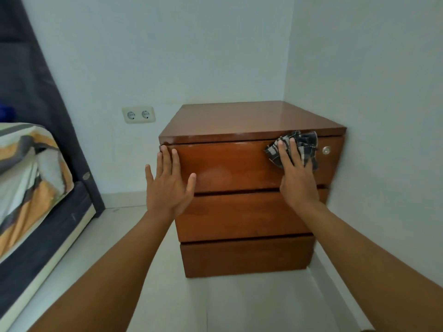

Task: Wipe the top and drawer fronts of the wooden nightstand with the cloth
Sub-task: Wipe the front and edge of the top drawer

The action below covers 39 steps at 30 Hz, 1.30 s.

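Two bare forearms reach forward from the bottom edge over the pale floor (251,305). The left hand (167,185) is spread flat, fingers apart, palm against the left end of the top drawer (225,164), its fingertips near the drawer's upper left corner; it holds nothing. The right hand (296,178) is also flat and open, fingers extended, pressing a checked cloth (300,146) against the right part of the same drawer front, just below the top's front edge. The cloth is bunched, sticking out above and to either side of the fingers, and lies just left of a small round metal lock (326,150). The nightstand (244,255) stands in the room's corner, its right side close to the wall (383,92), with two more drawer fronts below the top one. Its top (251,118) is bare and glossy. To the left is a bed (36,212) with patterned bedding, and behind it a dark curtain (31,75). A double socket (138,114) sits on the back wall, left of the nightstand.
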Available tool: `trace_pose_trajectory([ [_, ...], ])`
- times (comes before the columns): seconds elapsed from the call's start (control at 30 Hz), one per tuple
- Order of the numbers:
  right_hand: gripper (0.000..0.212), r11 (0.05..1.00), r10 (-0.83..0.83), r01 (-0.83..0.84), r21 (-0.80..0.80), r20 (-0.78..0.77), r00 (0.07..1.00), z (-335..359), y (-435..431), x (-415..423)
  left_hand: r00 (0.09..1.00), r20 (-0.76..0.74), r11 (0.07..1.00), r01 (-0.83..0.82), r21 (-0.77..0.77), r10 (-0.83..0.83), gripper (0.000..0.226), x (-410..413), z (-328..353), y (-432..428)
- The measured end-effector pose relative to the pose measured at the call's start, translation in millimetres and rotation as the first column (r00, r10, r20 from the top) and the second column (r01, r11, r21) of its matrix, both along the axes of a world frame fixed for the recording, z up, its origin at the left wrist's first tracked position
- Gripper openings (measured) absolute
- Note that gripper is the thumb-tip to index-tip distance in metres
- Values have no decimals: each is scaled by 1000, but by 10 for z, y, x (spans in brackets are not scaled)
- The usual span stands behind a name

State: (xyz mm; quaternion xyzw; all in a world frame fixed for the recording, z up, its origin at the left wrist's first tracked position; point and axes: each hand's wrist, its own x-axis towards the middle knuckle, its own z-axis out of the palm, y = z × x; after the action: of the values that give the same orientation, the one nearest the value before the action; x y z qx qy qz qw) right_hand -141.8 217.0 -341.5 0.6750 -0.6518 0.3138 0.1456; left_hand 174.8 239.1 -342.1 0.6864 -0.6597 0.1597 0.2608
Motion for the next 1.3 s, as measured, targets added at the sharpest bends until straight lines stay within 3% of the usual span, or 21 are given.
trace_pose_trajectory([
  [0.3,95,1000,-1,2,-16,46,999,-36,-17,73,999,-18,999,33,-11,-33,87,25,-95,-89],
  [0.43,79,1000,13,-13,-2,76,997,-121,150,90,998,-12,996,59,63,-59,83,128,-185,44],
  [0.6,66,989,29,-41,139,89,996,-546,397,115,994,-110,985,4,172,15,66,351,-608,303],
  [0.8,78,913,56,-48,404,-7,998,-682,389,179,993,-116,937,28,348,13,73,472,-844,304],
  [1.0,82,896,125,-90,434,-53,991,-716,169,364,989,-145,929,79,362,-28,75,379,-817,127],
  [1.3,89,868,112,-69,492,-59,992,-774,-22,464,1000,-14,948,5,318,-1,76,366,-885,55],
])
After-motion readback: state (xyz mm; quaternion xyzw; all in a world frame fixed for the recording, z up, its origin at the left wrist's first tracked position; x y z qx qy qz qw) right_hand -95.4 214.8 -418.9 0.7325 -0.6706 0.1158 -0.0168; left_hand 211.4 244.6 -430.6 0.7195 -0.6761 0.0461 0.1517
